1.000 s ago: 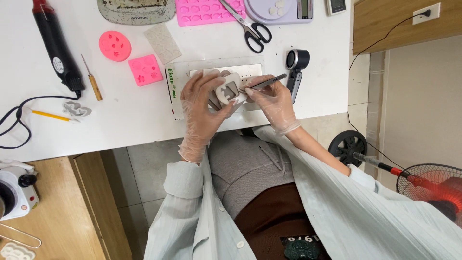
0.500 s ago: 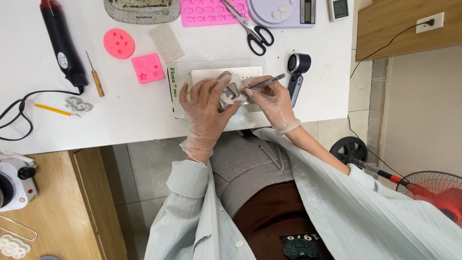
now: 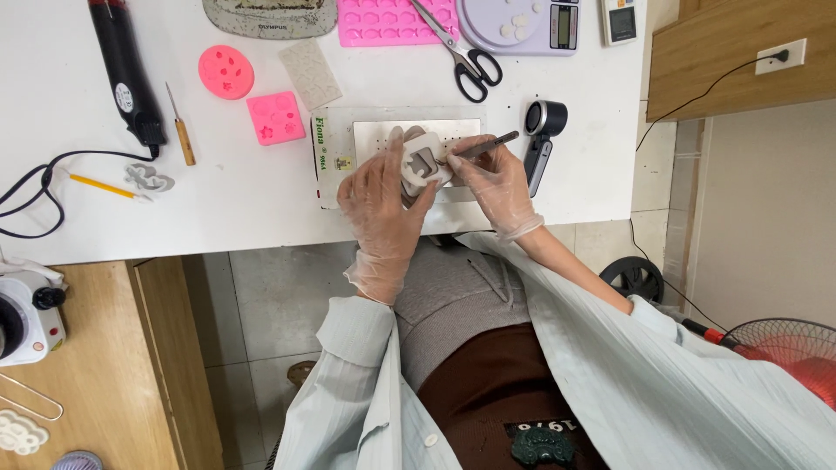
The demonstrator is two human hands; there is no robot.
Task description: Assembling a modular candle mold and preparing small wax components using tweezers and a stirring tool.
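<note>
Now, white mould (image 3: 424, 165) in left hand (image 3: 383, 204), pick (image 3: 483, 145) in right hand (image 3: 496, 183)

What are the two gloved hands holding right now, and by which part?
The left hand grips a small white mould by its left edge. The right hand pinches a thin metal tool along its shaft, tip at the mould.

Gloved left hand (image 3: 383, 204) holds a pale mould (image 3: 422, 165); right hand (image 3: 496, 178) grips a metal tool (image 3: 484, 144)
</note>
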